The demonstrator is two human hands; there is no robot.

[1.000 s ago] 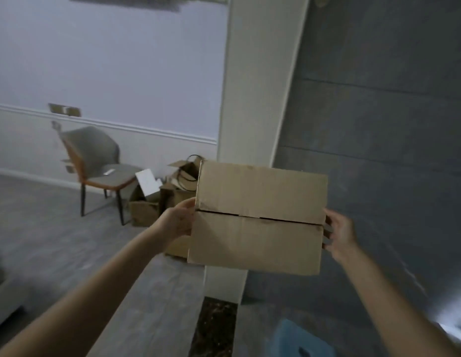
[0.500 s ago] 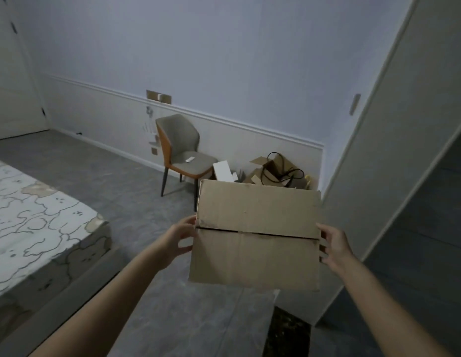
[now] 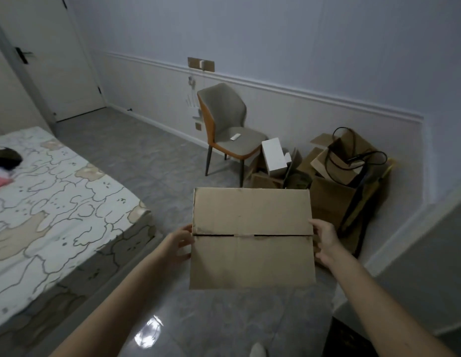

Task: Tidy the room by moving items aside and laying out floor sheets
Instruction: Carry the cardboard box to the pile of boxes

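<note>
A closed brown cardboard box (image 3: 252, 238) hangs in front of me at chest height, its top flaps meeting in a seam. My left hand (image 3: 179, 240) grips its left side and my right hand (image 3: 324, 239) grips its right side. The fingers under the box are hidden. Behind the box, a heap of cardboard boxes (image 3: 332, 181) sits in the corner, with a white box (image 3: 274, 157) and a black cable (image 3: 353, 153) on top.
A grey chair (image 3: 229, 130) with orange trim stands against the wall, a small white remote on its seat. A bed (image 3: 43, 202) with a patterned sheet fills the left. A white door (image 3: 56, 60) is far left. A wall corner (image 3: 417, 266) juts in at right. The tiled floor (image 3: 211, 318) is glossy.
My view has swung left, away from the dark wall and pillar and into the room; the bed and door came into sight. Both hands kept their hold on the box.
</note>
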